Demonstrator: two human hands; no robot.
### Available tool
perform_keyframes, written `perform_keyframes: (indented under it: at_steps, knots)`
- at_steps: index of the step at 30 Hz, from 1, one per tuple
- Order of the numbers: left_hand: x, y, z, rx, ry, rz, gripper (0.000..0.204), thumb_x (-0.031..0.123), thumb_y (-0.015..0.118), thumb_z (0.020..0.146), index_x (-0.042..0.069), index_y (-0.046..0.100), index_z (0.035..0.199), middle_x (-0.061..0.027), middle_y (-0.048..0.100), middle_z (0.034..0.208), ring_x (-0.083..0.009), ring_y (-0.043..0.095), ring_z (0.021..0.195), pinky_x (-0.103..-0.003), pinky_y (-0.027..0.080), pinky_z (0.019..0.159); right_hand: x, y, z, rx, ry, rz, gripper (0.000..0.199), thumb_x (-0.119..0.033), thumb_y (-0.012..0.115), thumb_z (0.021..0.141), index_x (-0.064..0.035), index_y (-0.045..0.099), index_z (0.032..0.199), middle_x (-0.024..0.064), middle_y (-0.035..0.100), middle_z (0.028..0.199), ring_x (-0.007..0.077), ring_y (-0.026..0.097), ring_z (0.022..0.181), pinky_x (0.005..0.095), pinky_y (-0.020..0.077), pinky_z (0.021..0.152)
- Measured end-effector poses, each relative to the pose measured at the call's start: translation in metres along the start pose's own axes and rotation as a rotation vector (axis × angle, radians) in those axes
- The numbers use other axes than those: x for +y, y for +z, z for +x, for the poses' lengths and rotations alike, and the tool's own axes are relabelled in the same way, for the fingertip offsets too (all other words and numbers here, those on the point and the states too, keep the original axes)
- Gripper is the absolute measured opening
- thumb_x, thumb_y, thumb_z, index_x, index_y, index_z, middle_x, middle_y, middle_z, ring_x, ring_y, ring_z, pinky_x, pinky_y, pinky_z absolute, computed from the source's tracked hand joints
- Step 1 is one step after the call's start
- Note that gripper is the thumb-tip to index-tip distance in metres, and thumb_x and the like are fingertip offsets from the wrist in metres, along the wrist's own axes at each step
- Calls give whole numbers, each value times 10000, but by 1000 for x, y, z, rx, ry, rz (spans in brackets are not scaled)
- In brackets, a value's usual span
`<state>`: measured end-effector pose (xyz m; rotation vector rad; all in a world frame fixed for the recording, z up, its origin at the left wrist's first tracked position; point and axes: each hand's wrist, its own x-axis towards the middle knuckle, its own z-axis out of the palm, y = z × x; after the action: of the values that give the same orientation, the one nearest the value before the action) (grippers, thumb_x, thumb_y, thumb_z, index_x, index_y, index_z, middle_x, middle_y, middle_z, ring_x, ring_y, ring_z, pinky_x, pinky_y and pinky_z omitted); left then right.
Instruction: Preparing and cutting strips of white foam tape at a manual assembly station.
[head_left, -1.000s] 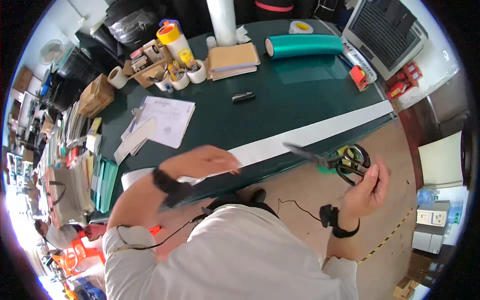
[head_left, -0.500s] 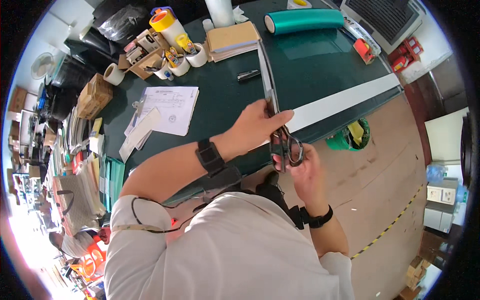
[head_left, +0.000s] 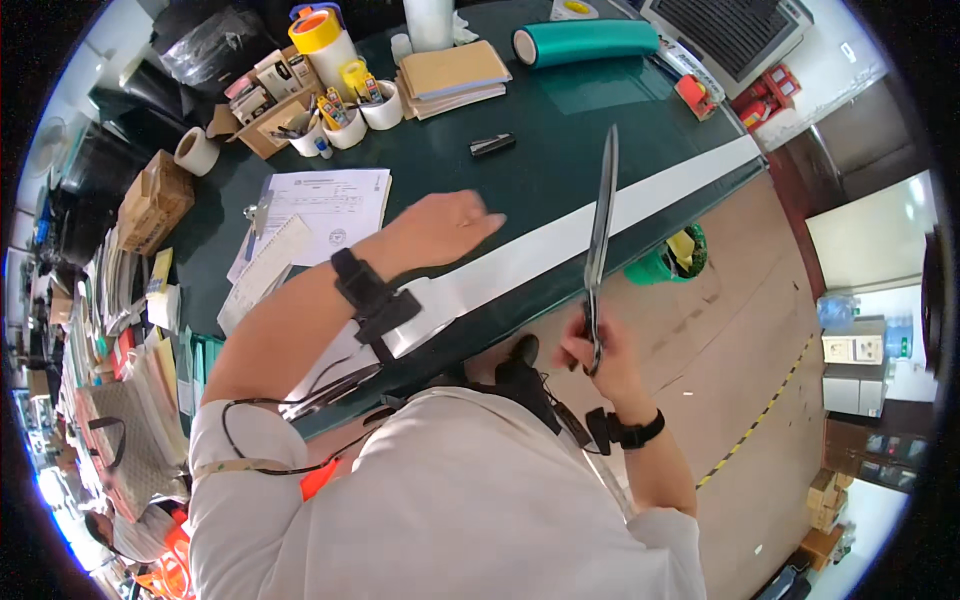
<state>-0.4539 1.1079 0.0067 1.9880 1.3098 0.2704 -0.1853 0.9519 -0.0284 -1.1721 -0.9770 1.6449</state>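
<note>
My right hand [head_left: 598, 350] grips the handles of a long pair of scissors [head_left: 602, 215]. Its metal blades look closed together and point away from me, crossing above a white strip [head_left: 680, 192]. The strip runs along the table's front edge, from near my left wrist out to the far right corner. My left hand [head_left: 440, 230] hovers over the table just beyond the strip, apart from the scissors. Its fingers are loosely curled, the thumb stands off from them, and I see nothing held there. The scissor handles are partly hidden by my right fingers.
On the dark green table [head_left: 560, 135] lie a stapler-like black object [head_left: 492, 144], papers on a clipboard [head_left: 350, 200], a stack of brown envelopes [head_left: 455, 75] and a green roll [head_left: 590, 43]. White cups [head_left: 382, 108] hold tools. A green bin [head_left: 650, 268] stands beyond the front edge.
My left hand has let go of the scissors' blade end and moved left. My right hand has swung the scissors to the right, away from it. The view has shifted slightly.
</note>
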Motion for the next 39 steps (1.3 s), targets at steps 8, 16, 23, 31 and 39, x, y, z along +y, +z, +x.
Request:
perform_keyframes:
  at_steps: [8,16,23,31,39]
  knots:
    - [-73,27,-32,-432,-300,306,564,488,605,913,-17,636,1162,-240,679,1096,-355,664,1013,-401,525,863,93,-46,-89,-277,229,-482,399,-255,815,821,-31,559,1028,64,592,874,138,552,747,292,465,649]
    - [-99,39,-52,-446,-444,-247,637,378,660,874,-4,511,1362,-209,597,1304,-283,589,1184,-354,444,1006,125,-34,-113,-510,446,-250,432,-374,751,864,-21,554,1018,31,563,877,144,509,815,297,439,728]
    - [-104,40,-57,-424,-430,-329,656,341,675,859,-7,492,1384,-205,599,1299,-268,587,1183,-340,438,1012,136,-20,-86,-576,543,-36,421,-363,712,885,-9,573,1064,35,585,871,145,555,835,282,461,744]
    - [-116,44,-58,-413,-407,-284,678,351,679,854,-36,488,1378,-213,602,1299,-274,596,1178,-333,448,1003,134,-9,-51,-573,509,48,398,-337,693,899,-2,590,1087,56,604,859,145,606,767,282,499,718]
    - [-117,43,-56,-432,-383,-293,700,363,683,851,-43,482,1385,-218,604,1296,-277,602,1178,-339,454,1000,133,13,-1,-584,482,17,324,-310,667,944,-1,588,998,38,578,802,139,612,747,301,539,700]
